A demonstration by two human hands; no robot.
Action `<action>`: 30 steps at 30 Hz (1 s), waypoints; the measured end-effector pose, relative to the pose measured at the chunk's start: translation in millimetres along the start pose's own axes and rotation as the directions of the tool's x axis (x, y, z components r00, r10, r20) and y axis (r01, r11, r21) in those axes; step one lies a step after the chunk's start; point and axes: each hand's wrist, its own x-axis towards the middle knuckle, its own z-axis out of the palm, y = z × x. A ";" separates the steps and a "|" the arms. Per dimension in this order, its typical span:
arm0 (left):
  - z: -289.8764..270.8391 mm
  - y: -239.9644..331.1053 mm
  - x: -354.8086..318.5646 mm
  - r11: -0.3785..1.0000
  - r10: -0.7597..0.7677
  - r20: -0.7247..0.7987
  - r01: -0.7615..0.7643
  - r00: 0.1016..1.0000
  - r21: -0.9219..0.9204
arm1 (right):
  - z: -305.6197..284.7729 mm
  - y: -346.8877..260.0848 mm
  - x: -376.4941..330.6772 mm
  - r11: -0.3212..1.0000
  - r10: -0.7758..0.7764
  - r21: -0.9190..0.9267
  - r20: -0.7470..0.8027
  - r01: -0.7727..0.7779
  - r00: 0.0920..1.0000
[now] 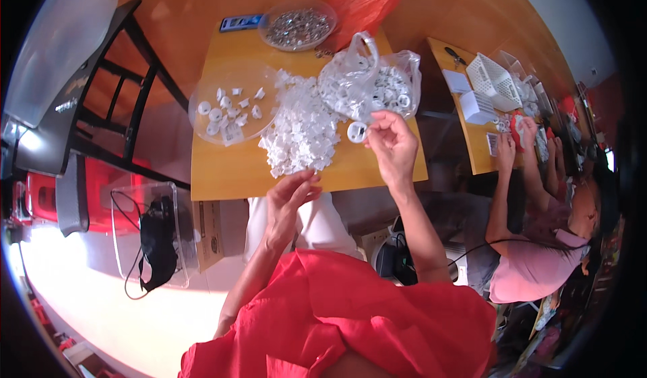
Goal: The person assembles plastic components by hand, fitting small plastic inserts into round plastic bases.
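My right hand pinches a small round white plastic part between thumb and fingers, just above the wooden table. Left of it spreads a heap of small white plastic pieces. My left hand is at the heap's near edge by the table's front, its fingers curled in; whatever they hold is hidden. Behind my right hand sits a clear plastic bag full of round white parts. On the left, a shallow clear tray carries several finished-looking white pieces.
At the table's back stand a bowl of small metal parts, a blue box and a red plastic bag. A black folding frame stands left. Co-workers sit at another table on the right, with a white basket.
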 end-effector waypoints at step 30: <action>-28.2 -22.1 -28.3 0.937 -0.086 0.038 0.094 0.996 -0.337 | 40.4 143.3 18.7 0.716 -0.241 -0.671 0.023 0.194 0.970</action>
